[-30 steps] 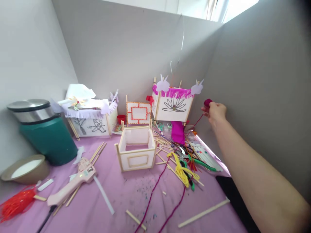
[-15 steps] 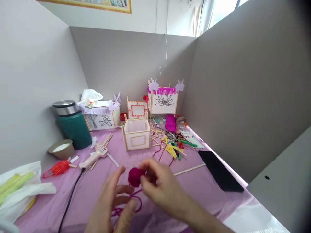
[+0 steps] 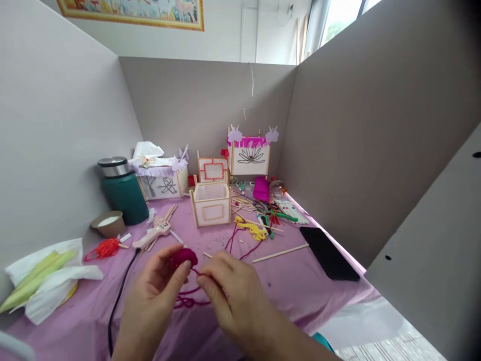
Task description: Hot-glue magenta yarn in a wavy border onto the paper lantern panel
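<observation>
A small ball of magenta yarn (image 3: 185,257) sits between the thumb and fingers of my left hand (image 3: 158,288). My right hand (image 3: 235,288), just beside it, pinches the magenta strand that runs from the ball. Loose loops of the same yarn (image 3: 187,302) lie on the cloth below both hands. Beyond them, more dark pink strand trails towards a yellow yarn bundle (image 3: 252,229). Past my hands stands a small white open box (image 3: 211,213) edged with wooden sticks.
A pink glue gun (image 3: 154,233) with a black cord lies left, near a green bottle (image 3: 126,195), a bowl (image 3: 108,225) and red yarn (image 3: 105,248). On the right are a black phone-like slab (image 3: 328,253) and a stick (image 3: 280,253). Decorated boxes stand at the back.
The yarn ball has passed from my right hand to my left. My right hand now grips the strand instead. The camera view has shifted slightly.
</observation>
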{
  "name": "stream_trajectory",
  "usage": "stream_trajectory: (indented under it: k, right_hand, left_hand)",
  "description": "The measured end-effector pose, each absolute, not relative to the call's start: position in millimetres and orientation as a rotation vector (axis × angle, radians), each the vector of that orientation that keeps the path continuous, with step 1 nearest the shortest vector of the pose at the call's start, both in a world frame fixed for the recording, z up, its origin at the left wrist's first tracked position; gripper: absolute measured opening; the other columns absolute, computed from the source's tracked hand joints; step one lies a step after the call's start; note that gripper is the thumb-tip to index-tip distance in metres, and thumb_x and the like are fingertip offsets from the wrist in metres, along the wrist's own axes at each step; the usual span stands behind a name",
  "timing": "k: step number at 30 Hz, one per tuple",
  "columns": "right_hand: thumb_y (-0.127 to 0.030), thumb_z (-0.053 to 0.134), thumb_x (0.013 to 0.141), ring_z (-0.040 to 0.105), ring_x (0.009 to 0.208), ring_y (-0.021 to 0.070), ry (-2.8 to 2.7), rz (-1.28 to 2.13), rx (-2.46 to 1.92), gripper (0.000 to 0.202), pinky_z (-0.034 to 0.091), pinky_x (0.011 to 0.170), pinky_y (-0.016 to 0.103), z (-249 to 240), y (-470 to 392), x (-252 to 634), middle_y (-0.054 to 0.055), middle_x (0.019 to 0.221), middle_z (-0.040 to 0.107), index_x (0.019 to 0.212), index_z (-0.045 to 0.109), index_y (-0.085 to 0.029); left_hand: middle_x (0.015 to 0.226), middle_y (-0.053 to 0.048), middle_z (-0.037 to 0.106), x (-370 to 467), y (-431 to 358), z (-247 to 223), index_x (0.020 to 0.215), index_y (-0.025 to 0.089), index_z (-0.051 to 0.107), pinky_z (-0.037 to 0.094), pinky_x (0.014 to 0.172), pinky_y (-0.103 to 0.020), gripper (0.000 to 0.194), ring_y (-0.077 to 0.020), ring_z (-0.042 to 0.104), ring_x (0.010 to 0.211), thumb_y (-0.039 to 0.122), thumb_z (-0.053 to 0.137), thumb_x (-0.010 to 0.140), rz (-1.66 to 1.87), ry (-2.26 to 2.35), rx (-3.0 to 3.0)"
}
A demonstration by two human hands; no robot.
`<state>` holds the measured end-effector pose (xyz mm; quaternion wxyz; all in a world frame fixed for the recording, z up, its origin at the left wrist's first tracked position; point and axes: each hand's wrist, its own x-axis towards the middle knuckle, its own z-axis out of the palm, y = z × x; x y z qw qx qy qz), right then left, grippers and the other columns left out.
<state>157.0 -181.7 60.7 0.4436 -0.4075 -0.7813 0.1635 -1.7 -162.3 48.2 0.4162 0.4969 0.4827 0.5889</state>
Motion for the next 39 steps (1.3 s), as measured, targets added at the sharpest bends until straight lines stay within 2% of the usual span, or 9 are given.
stream_trajectory:
  k: [9,14,18,21,24,27,29,36,39]
  right_hand:
    - [-0.022,0.045,0.097,0.053,0.075,0.0142,-1.846,0.29,-1.012,0.02,0.038,0.068,0.026,39,-138,167,0.002,0.078,0.057,0.081,0.056,-0.017]
    - [-0.023,0.049,0.094,0.054,0.073,0.0146,-2.112,0.255,-0.949,0.016,0.039,0.065,0.026,30,-159,149,0.003,0.08,0.058,0.083,0.06,-0.018]
    - [-0.024,0.042,0.097,0.057,0.08,0.0146,-2.143,0.203,-1.012,0.022,0.042,0.071,0.025,48,-158,152,0.005,0.088,0.061,0.087,0.06,-0.017]
    - [-0.027,0.039,0.1,0.059,0.083,0.0114,-2.114,0.2,-1.161,0.026,0.045,0.074,0.022,51,-136,167,0.002,0.089,0.063,0.088,0.06,-0.018]
    - [-0.029,0.043,0.099,0.06,0.093,0.0111,-2.133,0.167,-1.347,0.024,0.047,0.083,0.024,41,-101,196,0.001,0.099,0.065,0.093,0.064,-0.02]
    - [-0.031,0.053,0.095,0.062,0.095,0.0184,-2.068,0.061,-1.708,0.021,0.051,0.083,0.039,24,-62,235,0.006,0.107,0.064,0.106,0.062,-0.015]
    - [-0.032,0.055,0.093,0.062,0.098,0.0194,-2.049,-0.019,-1.913,0.026,0.052,0.084,0.04,14,-41,256,0.008,0.117,0.061,0.114,0.06,-0.018]
    - [-0.032,0.056,0.093,0.06,0.103,0.0217,-2.183,-0.262,-2.094,0.03,0.051,0.087,0.043,3,-24,279,0.009,0.122,0.059,0.119,0.058,-0.018]
    - [-0.033,0.056,0.092,0.06,0.103,0.022,-2.184,-0.308,-2.134,0.031,0.051,0.087,0.044,14,-26,294,0.009,0.122,0.059,0.119,0.057,-0.017]
  left_hand:
    - [0.091,0.0,0.067,5,-164,63,0.099,0.023,0.062,0.055,0.074,-0.026,0.031,-0.0137,0.064,0.078,0.026,0.075,0.071,1.4,0.765,0.935]
    - [0.099,0.0,0.066,1,-148,48,0.101,0.024,0.058,0.052,0.079,-0.026,0.034,-0.0143,0.063,0.086,0.027,0.075,0.071,1.708,1.106,1.169]
    - [0.101,-0.005,0.067,0,-152,31,0.103,0.021,0.063,0.052,0.079,-0.031,0.028,-0.0177,0.064,0.086,0.028,0.07,0.077,1.306,1.211,1.549]
    - [0.099,-0.005,0.067,0,-161,32,0.105,0.022,0.063,0.055,0.072,-0.03,0.032,-0.0189,0.065,0.085,0.029,0.072,0.075,1.152,1.002,1.342]
    - [0.098,-0.003,0.067,-4,-165,41,0.114,0.027,0.062,0.055,0.069,-0.025,0.046,-0.016,0.065,0.082,0.026,0.077,0.07,1.269,0.906,1.087]
    - [0.084,-0.002,0.069,-11,-165,47,0.106,0.024,0.069,0.054,0.065,-0.019,0.04,-0.0123,0.064,0.071,0.023,0.078,0.067,1.326,0.862,1.004]
    - [0.08,-0.003,0.069,-16,-164,48,0.103,0.022,0.071,0.054,0.064,-0.018,0.036,-0.0124,0.064,0.069,0.023,0.078,0.067,1.379,0.83,0.987]
    - [0.105,-0.004,0.069,-26,-154,47,0.102,0.021,0.07,0.059,0.071,-0.022,0.03,-0.013,0.064,0.075,0.016,0.07,0.073,1.684,0.726,0.87]
    - [0.103,-0.003,0.07,-30,-148,48,0.1,0.019,0.07,0.059,0.076,-0.022,0.025,-0.0127,0.064,0.081,0.014,0.064,0.077,1.852,0.657,0.765]
